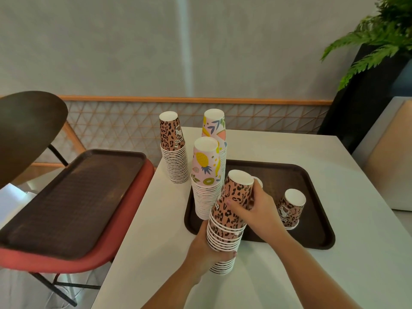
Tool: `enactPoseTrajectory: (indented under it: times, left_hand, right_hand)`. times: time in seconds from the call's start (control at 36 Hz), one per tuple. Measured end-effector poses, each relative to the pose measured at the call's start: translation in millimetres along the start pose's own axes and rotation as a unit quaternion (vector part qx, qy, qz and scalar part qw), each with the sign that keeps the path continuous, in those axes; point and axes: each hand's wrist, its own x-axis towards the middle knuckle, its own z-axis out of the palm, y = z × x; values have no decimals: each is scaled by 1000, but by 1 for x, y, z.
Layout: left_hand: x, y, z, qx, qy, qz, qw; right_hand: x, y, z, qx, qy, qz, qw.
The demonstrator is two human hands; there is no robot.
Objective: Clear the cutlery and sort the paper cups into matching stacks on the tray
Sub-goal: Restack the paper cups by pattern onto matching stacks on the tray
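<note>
Your left hand [208, 248] grips the leopard stack [225, 237] low; your right hand [252, 208] grips its top cup [237, 192]. Push straight down.

Plain grey wall [111, 45], evenly lit, with a pale vertical streak [184, 52]. Below it a wood-railed lattice partition [256, 118]. White table [347, 253] centre. Red-seated chair [107, 246] with dark backrest [29, 130] at left, on black legs. Green fern [376, 36] in a tall black planter [356, 108] at right.
</note>
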Motion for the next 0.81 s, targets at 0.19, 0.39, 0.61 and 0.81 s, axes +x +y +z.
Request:
enactPoseTrajectory:
  times: [0.19,0.39,0.61,0.81]
  left_hand:
    - [2,-1,0,11,0,-5,1000]
    - [1,-2,-1,16,6,-14,1000]
    - [0,1,0,21,6,-22,1000]
    - [1,-2,0,19,2,-17,1000]
  right_hand:
    - [7,-7,-12,34,46,4,998]
    - [24,-23,-39,161,180,6,970]
    - [37,0,-39,12,219,-21,975]
    - [34,36,-15,-36,159,25,986]
